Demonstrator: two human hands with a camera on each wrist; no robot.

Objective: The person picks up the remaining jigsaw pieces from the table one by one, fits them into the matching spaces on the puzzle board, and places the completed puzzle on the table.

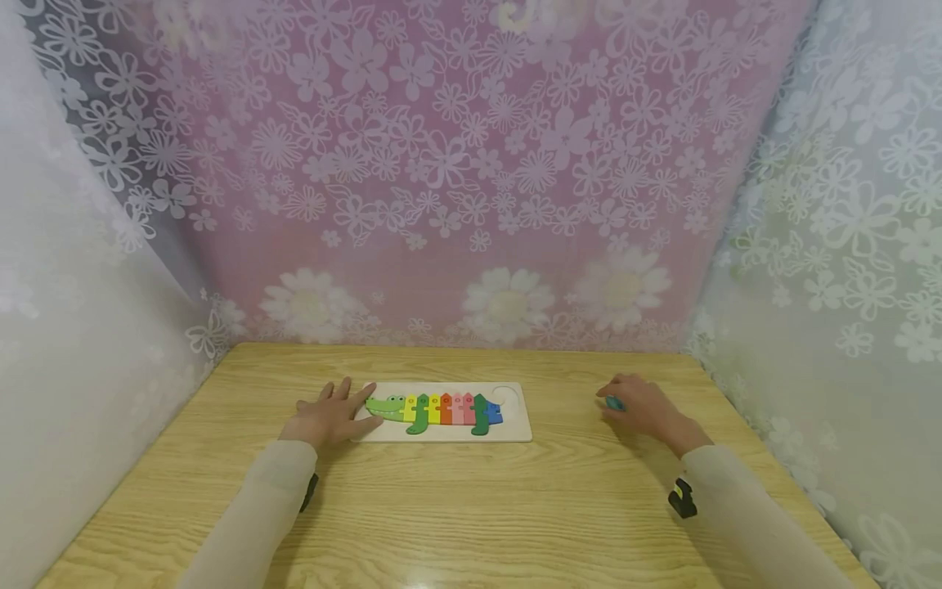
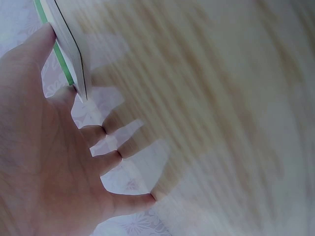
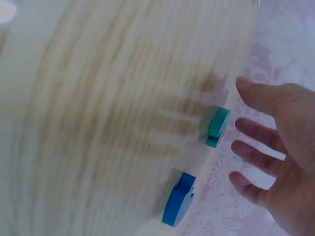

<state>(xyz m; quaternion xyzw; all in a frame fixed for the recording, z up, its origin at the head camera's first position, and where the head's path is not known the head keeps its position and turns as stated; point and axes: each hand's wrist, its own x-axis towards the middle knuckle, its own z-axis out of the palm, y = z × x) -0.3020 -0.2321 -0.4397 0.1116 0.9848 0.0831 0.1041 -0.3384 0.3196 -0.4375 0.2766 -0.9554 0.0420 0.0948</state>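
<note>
A wooden crocodile puzzle board (image 1: 449, 437) lies flat, with a green head (image 1: 386, 407) at its left end and a row of coloured body pieces. My left hand (image 1: 327, 417) rests at that left end, fingers spread, thumb and index finger touching the board. Over on the right, my right hand (image 1: 640, 405) hovers above a small teal puzzle piece (image 3: 218, 128), thumb and fingers apart around it. In the right wrist view the fingertips stand just off this piece. A blue puzzle piece (image 3: 179, 199) lies close by, hidden under the hand in the head view.
The wood-grain table (image 1: 456, 515) runs back to a pink flowered curtain (image 1: 456, 204). Pale patterned curtains hang along both sides. At the board's right end, a curved tail outline (image 1: 508, 397) shows bare wood.
</note>
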